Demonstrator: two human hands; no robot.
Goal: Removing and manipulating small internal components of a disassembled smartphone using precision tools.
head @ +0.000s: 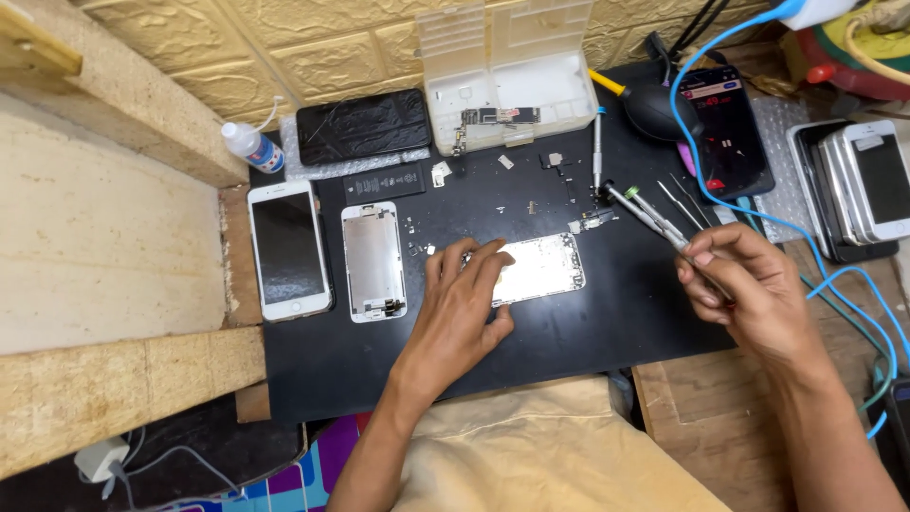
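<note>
**Fingers on an opened phone housing**

Fingers of the left hand lie spread, pressing the silver phone housing onto the black mat. The right hand pinches a screwdriver. Risk: loose screws may scatter if the housing slides. Its left end is hidden beneath the palm.

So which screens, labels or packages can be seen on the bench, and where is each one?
White phone: left on the mat, dark screen.
Black cracked screen panel: back, by the wall.
Lit phone: back right, dark screen with red band.
Phone stack: far right, white-edged.
Small bottle: back left, white with blue label.
</note>
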